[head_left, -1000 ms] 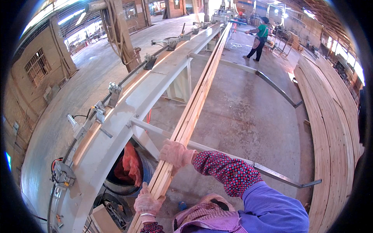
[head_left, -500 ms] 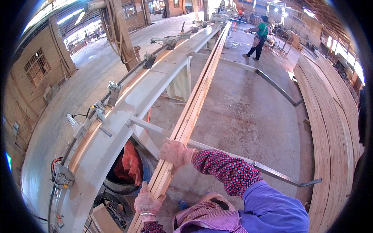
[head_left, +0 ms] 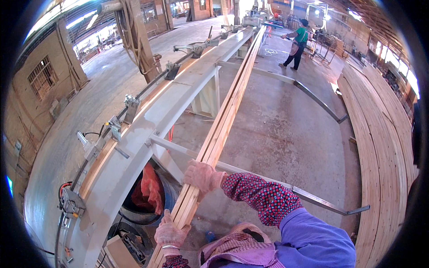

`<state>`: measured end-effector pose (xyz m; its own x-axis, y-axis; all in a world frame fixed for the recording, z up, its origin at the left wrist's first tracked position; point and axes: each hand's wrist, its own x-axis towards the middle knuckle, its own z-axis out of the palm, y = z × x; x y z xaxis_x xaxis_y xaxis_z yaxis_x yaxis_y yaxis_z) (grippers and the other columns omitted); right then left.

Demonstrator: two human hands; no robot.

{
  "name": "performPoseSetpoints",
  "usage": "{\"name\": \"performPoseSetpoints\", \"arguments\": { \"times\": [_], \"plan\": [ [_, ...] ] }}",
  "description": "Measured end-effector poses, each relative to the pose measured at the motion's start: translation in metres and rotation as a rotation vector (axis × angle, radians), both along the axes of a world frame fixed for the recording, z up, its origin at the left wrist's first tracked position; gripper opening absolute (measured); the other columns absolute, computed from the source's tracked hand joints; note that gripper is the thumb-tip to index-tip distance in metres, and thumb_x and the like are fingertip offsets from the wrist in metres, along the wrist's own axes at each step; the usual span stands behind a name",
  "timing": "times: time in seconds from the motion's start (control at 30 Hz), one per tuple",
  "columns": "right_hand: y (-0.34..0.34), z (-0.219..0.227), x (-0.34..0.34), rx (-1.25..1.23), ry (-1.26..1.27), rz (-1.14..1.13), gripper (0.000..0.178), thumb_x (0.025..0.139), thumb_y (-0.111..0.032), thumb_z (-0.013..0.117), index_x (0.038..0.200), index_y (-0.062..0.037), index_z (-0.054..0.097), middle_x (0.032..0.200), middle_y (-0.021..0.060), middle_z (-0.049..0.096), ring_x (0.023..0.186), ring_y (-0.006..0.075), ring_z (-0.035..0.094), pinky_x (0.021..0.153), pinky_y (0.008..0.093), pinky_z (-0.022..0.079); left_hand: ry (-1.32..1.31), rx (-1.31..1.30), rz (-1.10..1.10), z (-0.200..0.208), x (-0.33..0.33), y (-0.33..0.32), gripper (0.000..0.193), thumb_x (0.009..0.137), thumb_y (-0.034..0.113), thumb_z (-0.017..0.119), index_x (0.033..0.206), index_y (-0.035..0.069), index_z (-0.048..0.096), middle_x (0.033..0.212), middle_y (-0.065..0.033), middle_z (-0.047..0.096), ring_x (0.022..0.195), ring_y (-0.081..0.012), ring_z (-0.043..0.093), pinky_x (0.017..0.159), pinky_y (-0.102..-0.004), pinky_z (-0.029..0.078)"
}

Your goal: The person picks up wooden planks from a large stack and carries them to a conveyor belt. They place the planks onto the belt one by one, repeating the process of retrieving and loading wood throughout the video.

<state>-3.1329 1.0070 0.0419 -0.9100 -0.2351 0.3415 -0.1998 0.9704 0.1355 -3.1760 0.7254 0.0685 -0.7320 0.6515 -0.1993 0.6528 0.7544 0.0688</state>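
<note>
Wooden strips (head_left: 225,123), side by side: I grip them with my left hand (head_left: 172,232) and, farther along, my right hand (head_left: 202,176).

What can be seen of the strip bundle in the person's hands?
The bundle is several long, narrow strips of pale, wood-like material packed side by side. It slants away right of the grey bench, across its metal side arms; contact there is unclear. The right hand grips it farther along than the left hand.
</note>
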Motion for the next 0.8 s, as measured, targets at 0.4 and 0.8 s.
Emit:
{"name": "performPoseSetpoints", "arguments": {
  "times": [0.4,0.8],
  "plan": [
    [0.000,-0.007,-0.003,-0.073,0.016,-0.026,0.045,0.049,-0.039,0.075,0.086,-0.0178,0.060,0.083,-0.0016,0.061,0.086,0.0179,0.062,0.092,0.0344,0.043,-0.038,0.049,0.021,-0.001,0.000,0.001,0.110,0.061,0.059,0.077,0.146,0.003,0.036,0.128,-0.0128,0.059,0.112,-0.0264,0.061,0.090,-0.0386,0.051],
    [-0.008,-0.020,-0.003,0.176,-0.187,-0.259,0.014,0.074,-0.030,0.065,0.082,-0.0205,0.059,0.084,-0.0016,0.058,0.094,0.0178,0.057,0.090,0.0339,0.042,0.211,0.175,-0.101,-0.009,0.007,-0.004,0.099,0.062,0.058,0.075,0.137,0.002,0.046,0.145,-0.0201,0.040,0.136,-0.0425,0.034,0.113,-0.0527,0.027]
  ]
}}
